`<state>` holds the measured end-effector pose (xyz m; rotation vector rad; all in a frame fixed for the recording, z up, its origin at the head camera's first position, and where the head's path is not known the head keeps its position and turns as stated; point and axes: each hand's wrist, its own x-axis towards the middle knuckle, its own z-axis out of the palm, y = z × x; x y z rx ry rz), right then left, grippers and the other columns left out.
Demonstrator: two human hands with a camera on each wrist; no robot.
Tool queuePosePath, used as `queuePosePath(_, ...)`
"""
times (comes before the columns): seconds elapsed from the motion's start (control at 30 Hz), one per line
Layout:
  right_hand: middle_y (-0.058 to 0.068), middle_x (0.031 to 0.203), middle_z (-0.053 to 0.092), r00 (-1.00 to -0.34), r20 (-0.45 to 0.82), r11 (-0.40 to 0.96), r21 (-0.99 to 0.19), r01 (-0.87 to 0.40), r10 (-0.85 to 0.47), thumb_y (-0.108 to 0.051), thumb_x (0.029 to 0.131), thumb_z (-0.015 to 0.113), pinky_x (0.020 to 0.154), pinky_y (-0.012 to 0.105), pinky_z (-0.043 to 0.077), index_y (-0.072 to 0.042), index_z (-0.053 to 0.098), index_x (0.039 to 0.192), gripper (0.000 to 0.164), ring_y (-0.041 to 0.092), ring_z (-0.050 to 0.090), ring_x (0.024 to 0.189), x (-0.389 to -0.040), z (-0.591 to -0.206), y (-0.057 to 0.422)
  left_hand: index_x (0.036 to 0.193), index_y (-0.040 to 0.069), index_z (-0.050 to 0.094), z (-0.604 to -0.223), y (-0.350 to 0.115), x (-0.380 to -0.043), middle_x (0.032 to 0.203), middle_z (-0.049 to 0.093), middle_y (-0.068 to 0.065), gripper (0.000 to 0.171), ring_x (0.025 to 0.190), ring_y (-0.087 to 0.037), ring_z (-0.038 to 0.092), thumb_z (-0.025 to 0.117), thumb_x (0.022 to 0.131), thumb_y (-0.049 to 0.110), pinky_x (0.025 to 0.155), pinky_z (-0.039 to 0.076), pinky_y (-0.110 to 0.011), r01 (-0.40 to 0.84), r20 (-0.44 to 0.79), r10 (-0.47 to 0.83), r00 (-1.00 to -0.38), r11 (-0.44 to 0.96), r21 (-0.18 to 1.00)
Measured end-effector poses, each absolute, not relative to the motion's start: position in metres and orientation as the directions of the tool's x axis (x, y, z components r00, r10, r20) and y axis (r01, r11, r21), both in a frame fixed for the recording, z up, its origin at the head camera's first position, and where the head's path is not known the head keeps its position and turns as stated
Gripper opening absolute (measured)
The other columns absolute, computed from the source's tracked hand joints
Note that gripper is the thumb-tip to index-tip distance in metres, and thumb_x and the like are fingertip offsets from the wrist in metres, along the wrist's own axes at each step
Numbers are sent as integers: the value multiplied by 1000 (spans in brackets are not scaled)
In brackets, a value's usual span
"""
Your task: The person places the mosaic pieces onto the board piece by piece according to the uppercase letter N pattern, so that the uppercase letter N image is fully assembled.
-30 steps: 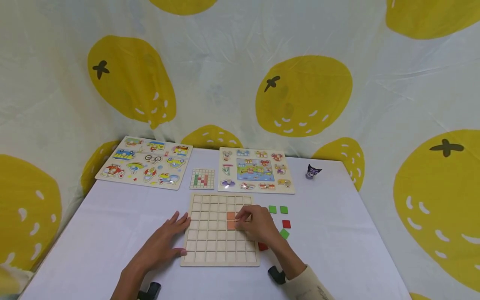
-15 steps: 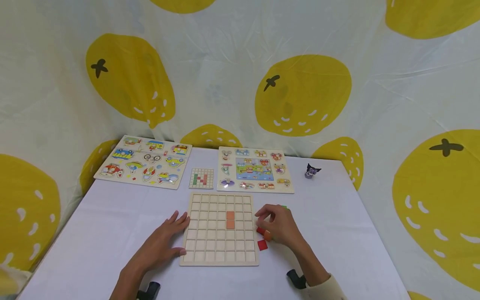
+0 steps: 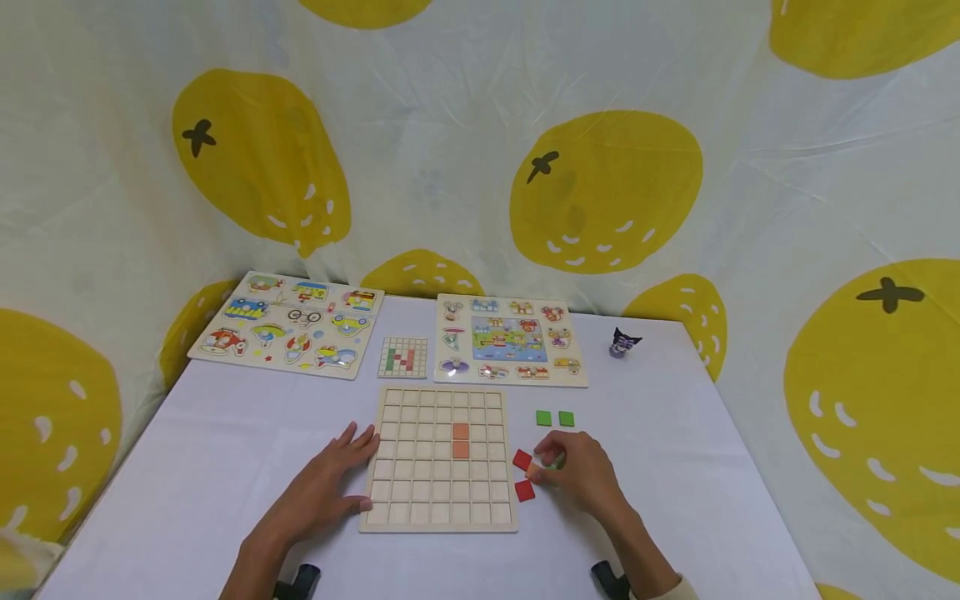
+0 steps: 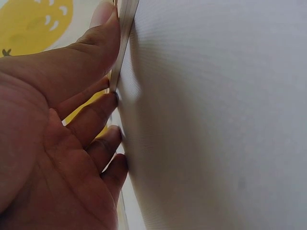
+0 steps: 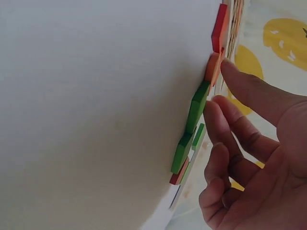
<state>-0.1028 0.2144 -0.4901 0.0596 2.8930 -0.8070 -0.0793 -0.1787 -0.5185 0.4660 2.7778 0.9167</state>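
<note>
A wooden grid board [image 3: 420, 517] lies flat, with an upper orange tile [image 3: 461, 431] and a lower orange tile [image 3: 461, 450] in neighbouring squares. My left hand [image 3: 322, 479] rests against its left side, fingers spread and fingertips at the edge [image 4: 125, 43]. Right of the board, my right hand [image 3: 585, 475] is low over loose tiles. Its thumb tip meets a loose orange tile [image 5: 213, 68], while the other fingers bend beside a green tile [image 5: 197, 108]. A red tile [image 3: 522, 459] and another red tile [image 3: 525, 490] lie close by.
Two green tiles [image 3: 543, 418] lie behind my right hand. Past the board stand a small pattern card [image 3: 402, 357], a vehicle puzzle [image 3: 288, 325] and a second picture puzzle [image 3: 510, 339]. A small dark figurine [image 3: 623, 343] is at the back right, before a lemon-print cloth [image 3: 435, 150].
My right hand has left the orange tiles on the board and moved right and nearer, down to the loose tiles. Two green tiles show again behind it. My left hand stays put.
</note>
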Motion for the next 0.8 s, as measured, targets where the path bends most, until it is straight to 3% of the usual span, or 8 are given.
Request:
queuePosePath(0.3, -7, 72, 59, -990, -138, 900, -430, 69, 10, -31, 69, 92, 64, 26, 43, -25, 73, 78, 22, 14, 49, 80, -101, -496, 212, 152, 17, 42, -520, -179, -79, 163, 31, 4, 93, 155, -29, 17, 88, 72, 25, 121, 22, -58, 230, -77, 346, -935, 757, 612)
queuePosePath(0.5, -9, 70, 59, -989, -145, 877, -478, 54, -18, -27, 70, 91, 63, 26, 44, -23, 69, 76, 23, 13, 53, 77, -101, -494, 211, 152, 17, 42, -520, -179, -79, 162, 31, 4, 93, 155, -29, 17, 88, 71, 25, 122, 22, -58, 228, -79, 345, -935, 758, 611)
queuePosePath(0.8, -7, 67, 58, -990, -136, 813, -580, 44, -43, -22, 75, 88, 50, 24, 44, -27, 70, 86, 21, 13, 51, 69, -99, -487, 207, 152, 15, 42, -519, -179, -80, 162, 32, 2, 94, 155, -31, 18, 88, 71, 25, 123, 20, -56, 248, -55, 353, -934, 751, 612)
